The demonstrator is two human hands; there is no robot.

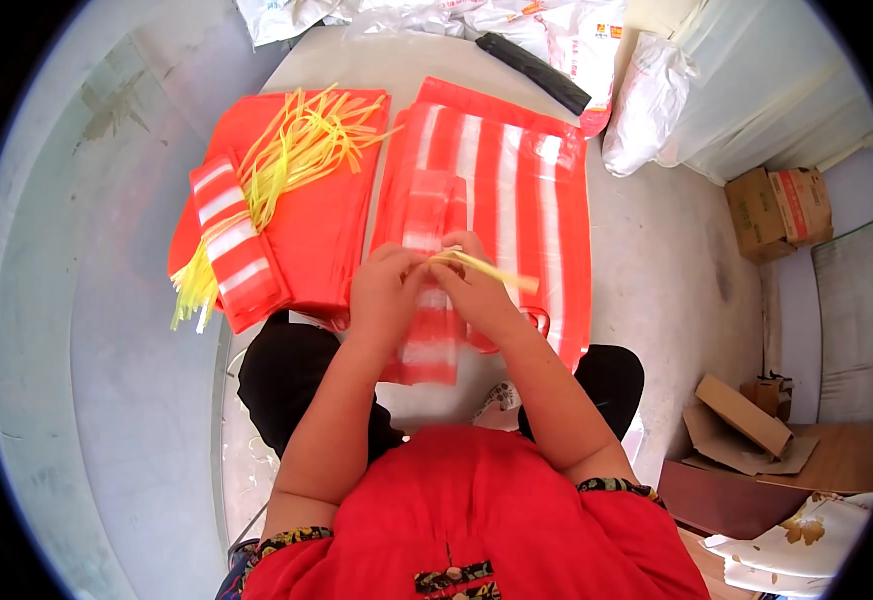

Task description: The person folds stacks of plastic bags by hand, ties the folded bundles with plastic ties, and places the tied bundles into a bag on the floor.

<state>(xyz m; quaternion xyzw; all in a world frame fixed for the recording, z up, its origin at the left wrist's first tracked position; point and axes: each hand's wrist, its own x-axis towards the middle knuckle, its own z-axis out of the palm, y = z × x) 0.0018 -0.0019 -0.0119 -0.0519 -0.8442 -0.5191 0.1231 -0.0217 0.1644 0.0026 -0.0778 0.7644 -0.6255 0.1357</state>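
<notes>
My left hand (pixel 386 295) and my right hand (pixel 478 292) meet over a folded red-and-white striped plastic bundle (pixel 428 355). Both hands pinch a yellow plastic strip (pixel 506 275) at the bundle's middle, and its loose end sticks out to the right. Slight motion blur hides the exact hold of the fingertips. Beneath lies a stack of flat red-and-white striped plastic bags (pixel 536 220). To the left, a second folded striped bundle (pixel 241 270), with a yellow strip around its middle, rests on a red stack (pixel 321 215) beside a heap of loose yellow strips (pixel 306 145).
A black roll (pixel 533 72) and white printed sacks (pixel 581 45) lie at the table's far side. A white wrapped package (pixel 648 105) stands to their right. Cardboard boxes (pixel 778 213) sit by the right wall, and an opened carton (pixel 741 430) is at lower right.
</notes>
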